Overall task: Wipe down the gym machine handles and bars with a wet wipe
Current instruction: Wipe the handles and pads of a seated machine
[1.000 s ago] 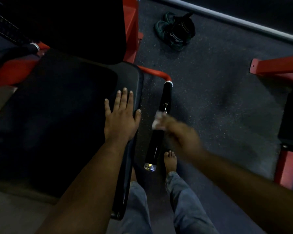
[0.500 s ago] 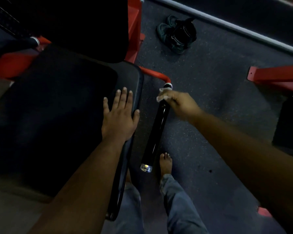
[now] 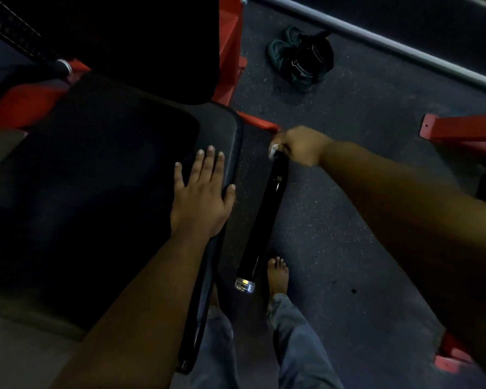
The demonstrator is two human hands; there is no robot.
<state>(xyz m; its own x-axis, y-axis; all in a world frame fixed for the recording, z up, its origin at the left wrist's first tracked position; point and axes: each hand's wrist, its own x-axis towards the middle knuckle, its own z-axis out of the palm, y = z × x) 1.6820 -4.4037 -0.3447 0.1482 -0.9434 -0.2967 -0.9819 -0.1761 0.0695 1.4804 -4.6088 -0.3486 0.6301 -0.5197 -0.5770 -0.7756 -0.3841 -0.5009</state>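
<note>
Dark speckled rubber floor (image 3: 362,192) spreading under red machine framing. Gripping the far end of the black handle (image 3: 264,220) with the right hand (image 3: 300,146), fingers curled over a white wet wipe (image 3: 274,149) bunched against the grip, just below the red bar (image 3: 260,123). Running glossy and cylindrical from there toward the near side, ending in a chrome cap (image 3: 244,284) beside a bare foot (image 3: 278,276). Resting the left hand (image 3: 201,197) flat, fingers straight, on the black seat pad (image 3: 96,178) left of the handle. Lying beyond the handle on the floor, dark shoes (image 3: 300,58).
</note>
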